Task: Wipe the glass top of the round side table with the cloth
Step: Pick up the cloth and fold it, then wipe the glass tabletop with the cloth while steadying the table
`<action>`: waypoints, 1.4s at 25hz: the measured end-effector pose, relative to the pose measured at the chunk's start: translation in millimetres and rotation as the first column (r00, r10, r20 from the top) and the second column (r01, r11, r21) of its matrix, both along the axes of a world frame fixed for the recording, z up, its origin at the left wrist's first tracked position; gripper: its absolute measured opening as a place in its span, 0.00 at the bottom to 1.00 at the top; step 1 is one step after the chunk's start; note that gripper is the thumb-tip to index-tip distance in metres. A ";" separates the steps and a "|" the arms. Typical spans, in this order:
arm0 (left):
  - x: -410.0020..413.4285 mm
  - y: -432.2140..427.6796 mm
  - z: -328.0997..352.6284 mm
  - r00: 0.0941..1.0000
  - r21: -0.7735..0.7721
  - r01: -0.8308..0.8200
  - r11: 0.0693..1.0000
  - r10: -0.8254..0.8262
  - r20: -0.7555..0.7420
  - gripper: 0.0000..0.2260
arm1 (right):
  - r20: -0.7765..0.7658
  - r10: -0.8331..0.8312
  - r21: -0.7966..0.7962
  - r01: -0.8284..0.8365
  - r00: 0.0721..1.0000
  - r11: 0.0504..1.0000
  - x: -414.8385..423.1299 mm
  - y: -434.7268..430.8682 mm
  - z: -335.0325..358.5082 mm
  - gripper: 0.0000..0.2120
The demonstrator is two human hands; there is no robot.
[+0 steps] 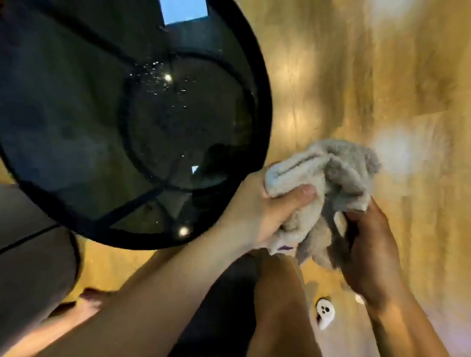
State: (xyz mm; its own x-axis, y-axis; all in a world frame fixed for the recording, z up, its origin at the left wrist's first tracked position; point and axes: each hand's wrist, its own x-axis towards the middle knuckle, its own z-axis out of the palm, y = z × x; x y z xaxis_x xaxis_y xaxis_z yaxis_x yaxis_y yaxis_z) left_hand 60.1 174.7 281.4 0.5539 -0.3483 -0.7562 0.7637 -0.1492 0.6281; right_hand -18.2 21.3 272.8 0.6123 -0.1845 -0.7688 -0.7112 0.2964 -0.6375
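Both hands grip the fluffy grey terry cloth [325, 191]. The left hand [259, 212] is closed around its near-side bunch, thumb pressed across the front fold. The right hand [370, 251] pinches a lower hanging part from beneath, fingers curled into the fabric. The cloth is held in the air over the pale wooden floor [385, 79], just beside the lower right rim of the round side table's dark glass top [66, 117], and does not touch the glass.

The step in hand appears to be gathering the cloth into a wiping pad. For a good result, the person should fold the loose tails inward so that one flat, thick face is presented; trailing corners are likely to drag and streak.

A scatter of bright droplets [159, 79] lies on the glass towards the far side of the centre, above the black frame ring [126, 144] seen through the top. The first pass is best directed there.

The glass reflects ceiling lights, so residue may be hard to judge from one angle. Overlapping strokes from the far edge to the near rim should limit missed bands. Moderate, even pressure with one palm is advisable.
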 end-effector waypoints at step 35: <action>-38.1 296.1 -109.9 0.253 0.947 0.001 0.321 -0.916 0.311 0.31 | -0.424 0.771 -0.860 -0.479 0.475 -0.177 -5.2 232.6 -79.8 0.30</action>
State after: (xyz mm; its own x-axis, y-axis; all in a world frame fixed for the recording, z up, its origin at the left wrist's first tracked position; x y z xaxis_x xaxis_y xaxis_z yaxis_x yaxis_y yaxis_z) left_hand 22.0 470.7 171.5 0.8713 -0.4388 -0.2198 -0.4150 -0.8978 0.1474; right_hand -23.3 253.8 192.9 0.9467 0.0347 -0.3203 -0.0095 -0.9908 -0.1353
